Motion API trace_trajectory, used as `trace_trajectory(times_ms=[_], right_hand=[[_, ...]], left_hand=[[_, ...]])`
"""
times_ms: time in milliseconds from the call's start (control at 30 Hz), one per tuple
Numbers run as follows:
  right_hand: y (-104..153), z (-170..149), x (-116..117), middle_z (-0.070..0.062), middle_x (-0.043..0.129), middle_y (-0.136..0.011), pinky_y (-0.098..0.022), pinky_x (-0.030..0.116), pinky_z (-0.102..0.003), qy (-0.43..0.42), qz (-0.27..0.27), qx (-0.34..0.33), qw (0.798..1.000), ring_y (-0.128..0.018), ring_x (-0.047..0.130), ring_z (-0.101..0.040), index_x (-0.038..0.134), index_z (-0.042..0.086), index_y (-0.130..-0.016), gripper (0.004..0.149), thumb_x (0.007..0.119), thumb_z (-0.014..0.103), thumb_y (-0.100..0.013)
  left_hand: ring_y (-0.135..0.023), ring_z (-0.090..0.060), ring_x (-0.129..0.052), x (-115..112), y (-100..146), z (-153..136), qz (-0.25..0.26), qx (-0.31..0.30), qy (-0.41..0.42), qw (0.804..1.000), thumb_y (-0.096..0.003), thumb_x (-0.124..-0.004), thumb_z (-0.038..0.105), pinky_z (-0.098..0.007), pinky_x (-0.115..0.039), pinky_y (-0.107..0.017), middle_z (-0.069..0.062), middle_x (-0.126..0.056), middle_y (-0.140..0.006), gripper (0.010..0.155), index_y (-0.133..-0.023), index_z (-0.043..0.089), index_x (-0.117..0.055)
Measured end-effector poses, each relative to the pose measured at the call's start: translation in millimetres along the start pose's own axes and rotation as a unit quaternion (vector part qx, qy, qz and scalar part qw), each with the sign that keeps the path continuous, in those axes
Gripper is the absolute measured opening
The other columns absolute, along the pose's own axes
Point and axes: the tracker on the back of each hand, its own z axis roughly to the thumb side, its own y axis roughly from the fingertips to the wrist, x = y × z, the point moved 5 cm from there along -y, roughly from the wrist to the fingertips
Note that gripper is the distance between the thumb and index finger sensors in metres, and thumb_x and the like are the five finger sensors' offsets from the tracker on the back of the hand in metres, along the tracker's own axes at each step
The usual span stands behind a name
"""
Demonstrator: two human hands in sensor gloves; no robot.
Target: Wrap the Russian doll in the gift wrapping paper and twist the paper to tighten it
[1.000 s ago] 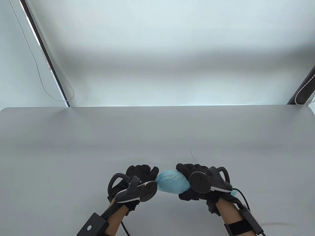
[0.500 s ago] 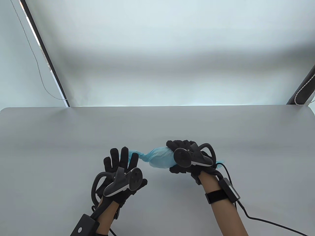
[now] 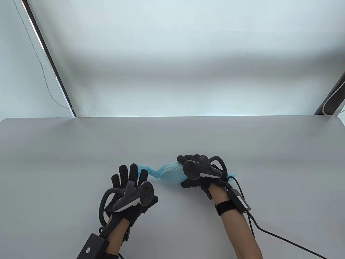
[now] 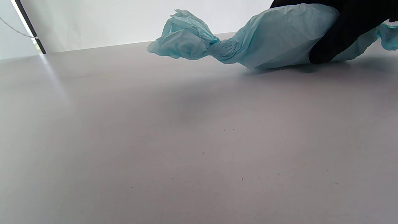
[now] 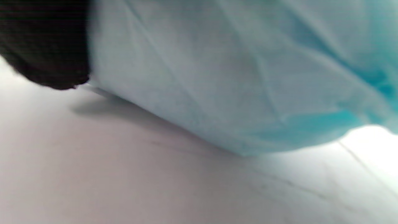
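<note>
The doll is hidden inside light blue wrapping paper (image 3: 169,174), a bundle lying on its side on the grey table (image 3: 172,140). Its left end is twisted into a crumpled tail (image 4: 183,39); a second tail (image 3: 231,172) pokes out behind my right wrist. My right hand (image 3: 192,172) grips the bundle's right part from above, fingers curled over it and thumb (image 4: 339,37) under its near side. My left hand (image 3: 129,175) hovers with fingers spread and straight, just left of the twisted tail, holding nothing. The right wrist view shows the paper (image 5: 233,77) very close, resting on the table.
A black cable (image 3: 283,238) runs from my right wrist toward the bottom right. The table's far edge (image 3: 172,116) meets a pale backdrop. A dark pole (image 3: 51,62) leans at the back left and another (image 3: 333,94) at the back right.
Both hands carried the bundle away from the near edge. My left hand let go of the twisted tail and spread its fingers. My right hand kept its grip and set the bundle on the table.
</note>
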Motion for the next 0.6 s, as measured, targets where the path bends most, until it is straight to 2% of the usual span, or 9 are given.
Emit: trace_trajectory(times_ms=[100,167,233,267,367,400,433,600], right_hand=[[-0.3,2.7,0.8,-0.013,0.062,-0.122,-0.081,0.057,-0.066,0.011,0.028,-0.001,1.000,-0.109,0.067,-0.040,0.037,0.022,-0.123,0.110,0.095,0.065,-0.040],[1.5,5.4,-1.4,-0.022,0.041,-0.128,-0.082,0.050,-0.069,0.020,0.051,-0.010,0.998,-0.114,0.053,-0.046,0.031,0.018,-0.124,0.114,0.093,0.066,-0.041],[10.6,7.0,-9.8,-0.032,0.015,-0.127,-0.083,0.043,-0.070,0.002,0.082,-0.023,0.996,-0.116,0.036,-0.053,0.020,0.009,-0.124,0.125,0.091,0.068,-0.040],[14.5,7.0,-13.5,-0.034,0.011,-0.126,-0.084,0.041,-0.071,-0.003,0.085,-0.024,0.996,-0.115,0.033,-0.054,0.018,0.008,-0.124,0.125,0.090,0.068,-0.041],[44.9,5.0,-42.7,-0.033,0.016,-0.127,-0.083,0.042,-0.070,0.008,0.045,-0.024,0.999,-0.115,0.034,-0.054,0.021,0.007,-0.124,0.123,0.089,0.069,-0.042],[62.0,2.7,-53.8,-0.033,0.018,-0.128,-0.083,0.042,-0.070,-0.004,0.039,-0.017,0.999,-0.115,0.036,-0.054,0.022,0.007,-0.124,0.122,0.088,0.068,-0.042],[68.0,1.6,-57.2,-0.033,0.019,-0.128,-0.083,0.042,-0.071,-0.009,0.036,-0.012,0.999,-0.115,0.036,-0.055,0.023,0.007,-0.124,0.120,0.088,0.068,-0.043],[132.8,-12.6,-85.3,-0.031,0.031,-0.129,-0.082,0.046,-0.070,-0.016,-0.051,0.045,0.998,-0.115,0.044,-0.054,0.034,0.010,-0.124,0.104,0.082,0.066,-0.050]], left_hand=[[-0.100,-0.061,0.009,-1.3,-0.3,0.1,-0.004,0.001,-0.002,1.000,-0.0509,-0.055,0.070,-0.077,-0.009,-0.067,-0.027,0.011,-0.118,0.099,-0.113,0.016,0.001],[-0.100,-0.061,0.009,-1.6,-0.1,0.1,-0.005,0.001,0.000,1.000,-0.0510,-0.055,0.069,-0.077,-0.009,-0.067,-0.027,0.011,-0.118,0.099,-0.113,0.016,0.001],[-0.101,-0.061,0.007,-2.8,0.0,0.7,-0.009,0.001,0.000,1.000,-0.0523,-0.056,0.068,-0.077,-0.010,-0.067,-0.027,0.010,-0.119,0.099,-0.113,0.015,0.000],[-0.101,-0.061,0.007,-4.2,-0.3,1.2,-0.014,0.002,-0.003,1.000,-0.0526,-0.057,0.067,-0.077,-0.010,-0.067,-0.027,0.010,-0.119,0.099,-0.113,0.015,0.001],[-0.101,-0.061,0.007,-7.4,-1.2,2.7,-0.023,0.009,-0.015,1.000,-0.0524,-0.058,0.067,-0.077,-0.010,-0.067,-0.027,0.010,-0.118,0.099,-0.113,0.015,0.001],[-0.101,-0.061,0.007,-7.3,-1.0,3.8,-0.021,0.007,-0.014,1.000,-0.0525,-0.057,0.067,-0.077,-0.010,-0.067,-0.027,0.010,-0.118,0.099,-0.113,0.014,0.001],[-0.101,-0.061,0.006,-7.1,-0.8,4.5,-0.021,0.006,-0.014,1.000,-0.0526,-0.057,0.067,-0.077,-0.010,-0.067,-0.027,0.010,-0.118,0.099,-0.113,0.014,0.001],[-0.102,-0.061,0.005,-2.5,2.9,8.5,-0.008,0.006,-0.017,1.000,-0.0530,-0.057,0.067,-0.077,-0.010,-0.067,-0.028,0.009,-0.119,0.098,-0.113,0.014,0.001]])
